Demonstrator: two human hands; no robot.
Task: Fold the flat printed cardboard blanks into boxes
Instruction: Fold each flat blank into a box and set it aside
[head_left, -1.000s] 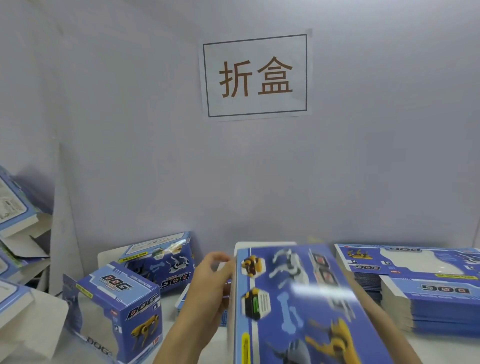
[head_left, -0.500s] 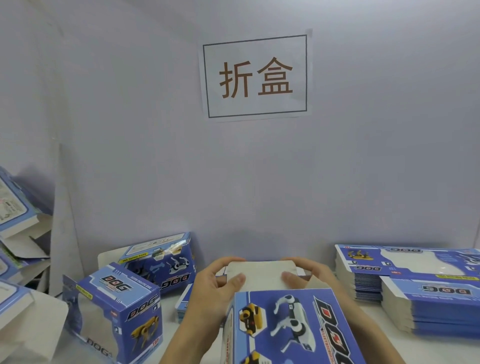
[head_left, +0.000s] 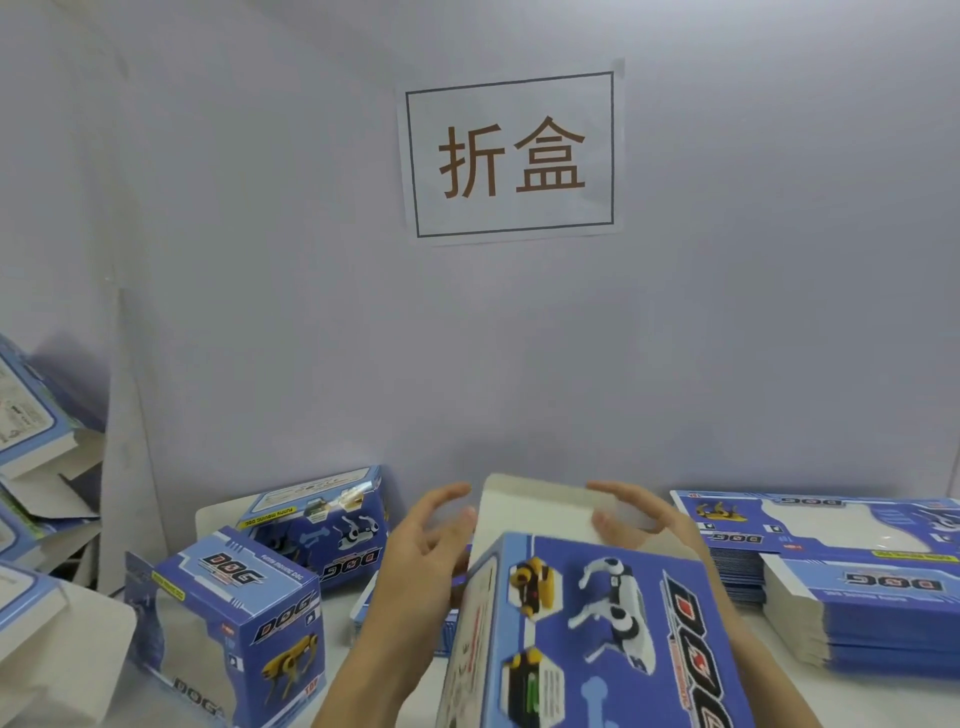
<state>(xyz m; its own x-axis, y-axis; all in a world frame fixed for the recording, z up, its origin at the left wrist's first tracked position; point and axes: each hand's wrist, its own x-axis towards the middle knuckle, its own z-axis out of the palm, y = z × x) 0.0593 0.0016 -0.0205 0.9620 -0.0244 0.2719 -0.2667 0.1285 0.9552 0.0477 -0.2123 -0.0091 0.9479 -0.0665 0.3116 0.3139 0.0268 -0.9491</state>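
Box in hand (head_left: 597, 634): a blue printed blank, already opened into a sleeve, was held low at 6 o'clock, its printed face up.
Long axis: it ran from 6 toward 12 o'clock, away from the person; the white end flap (head_left: 540, 506) pointed toward the wall.
Left hand (head_left: 423, 551): at 9 o'clock of the flap, fingers loosely spread, touching the box's left edge.
Right hand (head_left: 641, 514): at 3 o'clock, fingers straight, resting on the flap.
Advice: the flap probably needed creasing squarely along its score, both sides pressed evenly.
Folded boxes (head_left: 234, 618): at 9 o'clock.
Flat blanks (head_left: 857, 597): stacked at 3 o'clock.
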